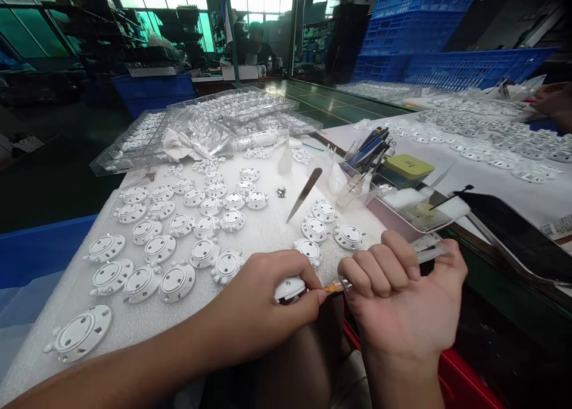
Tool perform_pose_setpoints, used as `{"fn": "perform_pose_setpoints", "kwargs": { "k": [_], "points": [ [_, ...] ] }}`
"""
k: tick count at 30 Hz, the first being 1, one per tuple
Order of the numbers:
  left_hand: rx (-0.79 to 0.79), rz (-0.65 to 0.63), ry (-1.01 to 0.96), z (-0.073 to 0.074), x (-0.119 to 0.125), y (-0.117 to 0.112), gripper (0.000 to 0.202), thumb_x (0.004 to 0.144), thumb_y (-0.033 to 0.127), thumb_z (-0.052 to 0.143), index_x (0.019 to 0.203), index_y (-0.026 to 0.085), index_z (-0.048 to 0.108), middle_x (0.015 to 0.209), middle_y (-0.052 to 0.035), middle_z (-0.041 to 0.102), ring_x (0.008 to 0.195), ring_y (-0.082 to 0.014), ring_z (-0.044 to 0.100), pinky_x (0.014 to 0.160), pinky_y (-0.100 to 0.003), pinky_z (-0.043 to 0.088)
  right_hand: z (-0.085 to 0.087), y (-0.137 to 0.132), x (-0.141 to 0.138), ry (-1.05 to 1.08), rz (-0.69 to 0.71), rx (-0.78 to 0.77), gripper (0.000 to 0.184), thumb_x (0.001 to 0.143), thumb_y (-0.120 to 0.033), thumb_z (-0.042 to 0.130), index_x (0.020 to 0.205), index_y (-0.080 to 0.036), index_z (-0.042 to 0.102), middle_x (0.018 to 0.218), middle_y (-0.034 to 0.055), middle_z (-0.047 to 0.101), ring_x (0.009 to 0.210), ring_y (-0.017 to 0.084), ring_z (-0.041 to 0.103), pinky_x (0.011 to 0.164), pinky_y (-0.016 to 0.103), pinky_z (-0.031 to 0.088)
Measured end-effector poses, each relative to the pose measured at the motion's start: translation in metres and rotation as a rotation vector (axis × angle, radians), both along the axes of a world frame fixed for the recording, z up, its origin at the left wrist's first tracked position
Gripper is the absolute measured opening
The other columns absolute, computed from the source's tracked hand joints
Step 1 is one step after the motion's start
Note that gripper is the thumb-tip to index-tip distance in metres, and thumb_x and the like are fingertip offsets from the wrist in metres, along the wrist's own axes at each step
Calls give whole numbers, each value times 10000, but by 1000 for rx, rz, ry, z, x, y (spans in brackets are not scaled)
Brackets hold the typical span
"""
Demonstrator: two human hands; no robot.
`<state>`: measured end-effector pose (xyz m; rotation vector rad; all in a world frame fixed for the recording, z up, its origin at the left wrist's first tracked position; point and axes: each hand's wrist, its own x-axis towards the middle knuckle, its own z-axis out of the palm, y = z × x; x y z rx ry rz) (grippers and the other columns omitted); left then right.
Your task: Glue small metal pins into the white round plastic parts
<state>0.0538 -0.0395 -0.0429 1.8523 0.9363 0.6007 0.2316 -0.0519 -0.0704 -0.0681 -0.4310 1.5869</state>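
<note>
My left hand [268, 296] is closed around a small white rounded plastic part [289, 287], its fingertips at the part's right side. My right hand [397, 305] grips a clear syringe [432, 253] with an orange tip [332, 287]. The tip points left and meets the left fingertips; whether it touches the part is hidden. The right thumb lies at the syringe's back end. Beyond my hands, several white disc-shaped parts [205, 252] with dark round holes lie on a white foam sheet [263, 236]. Metal tweezers [304, 194] and a small pile of screws [281, 192] lie among them.
Clear trays [147, 135] of small white parts and a crumpled plastic bag [196, 129] are at the back. On the right are a tool holder [369, 153], a yellow-green box [409, 166], a dark phone-like slab [513, 233] and stacked blue crates [406, 34]. Another person's hand [554, 102] shows far right.
</note>
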Motion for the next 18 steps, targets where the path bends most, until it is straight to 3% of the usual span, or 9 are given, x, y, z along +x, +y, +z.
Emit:
{"fn": "perform_pose_setpoints", "kwargs": {
  "k": [8,13,18],
  "points": [
    [-275,32,-17,6,-1,2,85,805,172,622,722,191,619,722,74,602,769,-110,533,709,-187,375,-2,4,0,36,28,18,497,890,-514,439,590,-217,177,466,-88,131,429,90,152,460,256,232],
    [-311,74,16,3,-2,4,145,867,270,540,829,214,669,780,52,636,762,-138,544,685,-220,381,-1,5,2,41,-16,7,501,898,-546,396,589,-219,177,459,-87,117,423,91,153,449,251,239],
    [-315,44,30,4,-4,6,185,862,360,583,851,211,692,844,41,673,864,-163,574,781,-227,394,1,5,-2,-6,-32,-8,514,894,-557,409,585,-216,179,454,-86,121,416,88,150,440,247,249]
  ]
}}
